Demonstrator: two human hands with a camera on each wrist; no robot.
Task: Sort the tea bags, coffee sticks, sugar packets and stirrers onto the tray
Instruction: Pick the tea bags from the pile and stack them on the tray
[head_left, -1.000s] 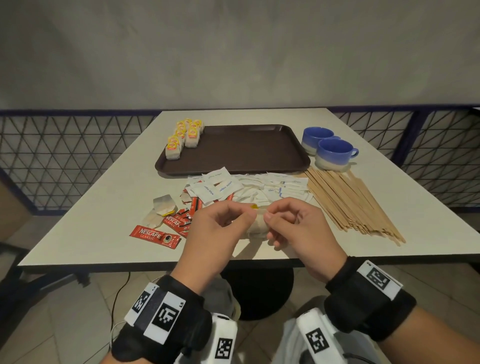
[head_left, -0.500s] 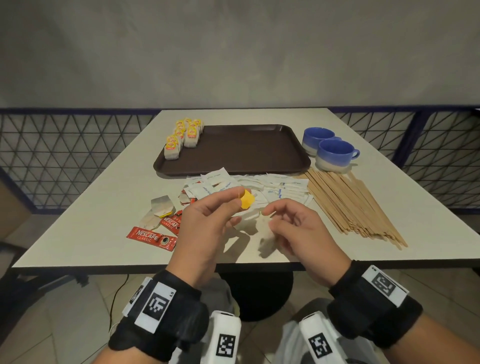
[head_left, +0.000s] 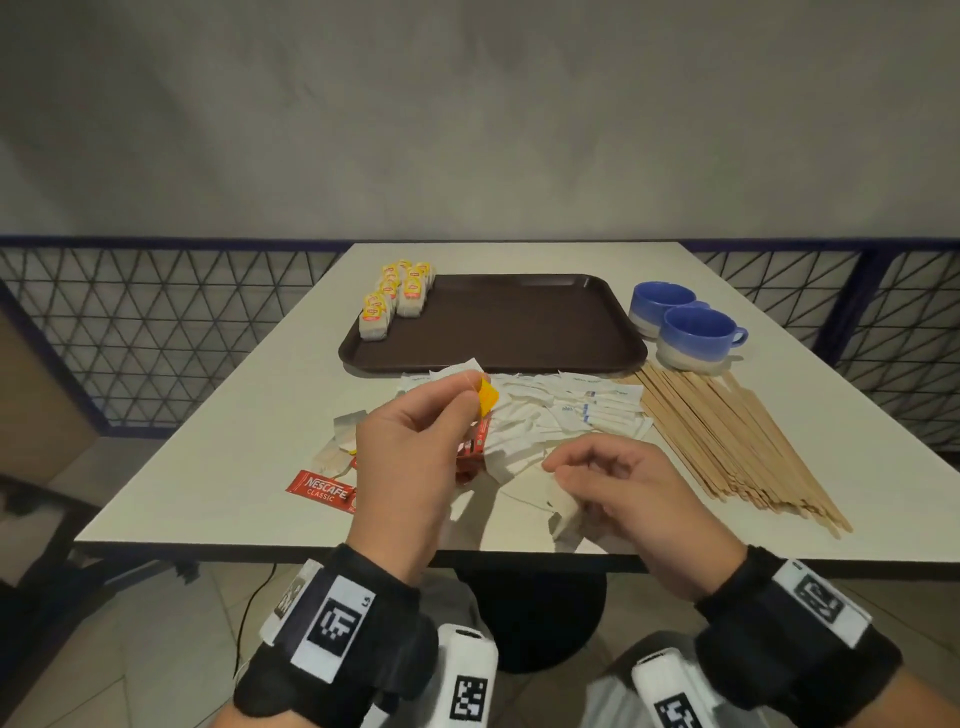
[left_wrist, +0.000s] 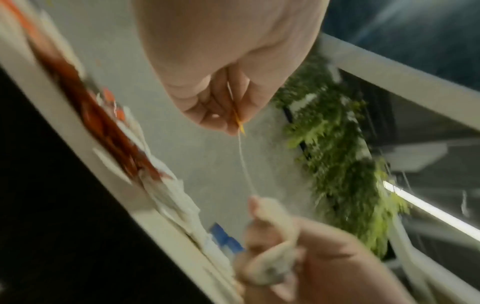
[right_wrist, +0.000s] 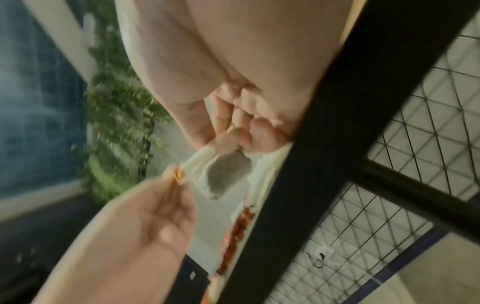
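While the left hand pinches the yellow tag, the right hand pinches the tea bag, string stretched between. Both grips hover nearer than the tray, left hand closer to it.

A red coffee stick on the table reads "NESCAFE CLASSIC".

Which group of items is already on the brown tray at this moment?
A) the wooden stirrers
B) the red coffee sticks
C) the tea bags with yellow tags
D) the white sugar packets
C: the tea bags with yellow tags stand in rows at the far left corner of the tray, and no other group lies on it.
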